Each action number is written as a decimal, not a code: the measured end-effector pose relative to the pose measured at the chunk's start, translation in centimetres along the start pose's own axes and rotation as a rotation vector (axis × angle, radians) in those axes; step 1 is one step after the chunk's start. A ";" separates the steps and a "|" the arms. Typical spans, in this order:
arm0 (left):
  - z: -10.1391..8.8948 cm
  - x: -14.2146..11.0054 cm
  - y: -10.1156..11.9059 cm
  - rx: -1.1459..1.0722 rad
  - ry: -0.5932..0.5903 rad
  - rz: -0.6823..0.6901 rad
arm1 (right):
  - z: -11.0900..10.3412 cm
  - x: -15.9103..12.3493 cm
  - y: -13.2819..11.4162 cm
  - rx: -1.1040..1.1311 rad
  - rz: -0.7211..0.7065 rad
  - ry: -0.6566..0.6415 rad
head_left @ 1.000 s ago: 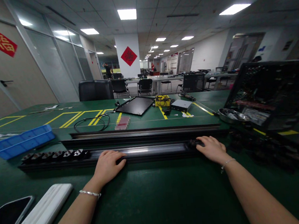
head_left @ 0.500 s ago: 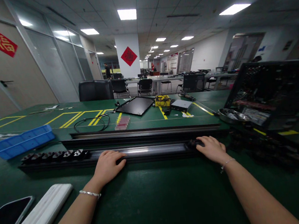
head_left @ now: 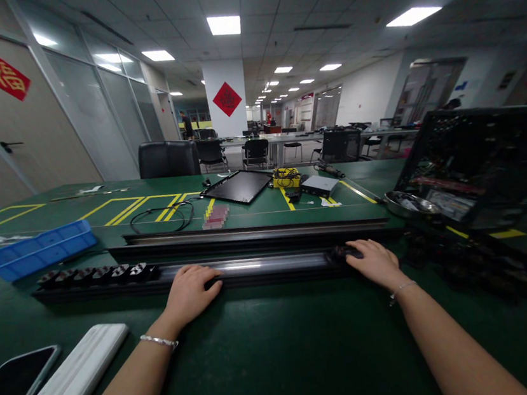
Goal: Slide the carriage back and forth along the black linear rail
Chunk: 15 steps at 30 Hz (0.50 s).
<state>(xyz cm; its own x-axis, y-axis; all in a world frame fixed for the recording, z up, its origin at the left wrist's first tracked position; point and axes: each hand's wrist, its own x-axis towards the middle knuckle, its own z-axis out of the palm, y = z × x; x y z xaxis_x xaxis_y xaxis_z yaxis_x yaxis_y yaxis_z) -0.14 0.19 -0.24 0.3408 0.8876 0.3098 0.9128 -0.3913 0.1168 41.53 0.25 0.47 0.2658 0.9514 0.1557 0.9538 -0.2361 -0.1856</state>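
Crosswise, left to right, one black rail runs under the fingers; the left hand grips it, the right hand holds one dark block, and six modules sit left of both.

Your rail is gleaming like smooth metal; you're seeing a matt, plastic-looking bin, glossy screen, shiny metal bowl.

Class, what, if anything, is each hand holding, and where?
The left hand holds the near black rail, just right of its blocks. The right hand touches a dark piece near the rail's right end; its grip cannot be told.
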 end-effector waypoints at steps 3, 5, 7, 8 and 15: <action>0.1 0.0 -0.1 0.002 -0.001 0.000 | -0.1 0.0 0.0 0.024 0.007 0.013; 0.1 0.0 -0.1 0.009 -0.005 0.001 | -0.1 0.0 0.1 0.038 0.007 0.017; 0.1 0.0 -0.1 0.015 -0.011 0.001 | -0.2 0.1 0.1 0.048 0.010 0.014; 0.1 0.0 -0.1 0.018 -0.013 0.000 | -0.2 0.1 0.2 0.050 0.012 0.011; 0.0 0.0 0.0 0.008 0.000 0.004 | 0.1 0.4 0.4 0.049 -0.006 0.037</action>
<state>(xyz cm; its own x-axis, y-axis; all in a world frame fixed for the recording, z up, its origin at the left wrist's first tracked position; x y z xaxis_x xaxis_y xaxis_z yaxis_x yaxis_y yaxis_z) -0.14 0.21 -0.23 0.3443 0.8861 0.3102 0.9132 -0.3927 0.1084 42.01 0.54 0.32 0.2659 0.9446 0.1927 0.9477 -0.2196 -0.2316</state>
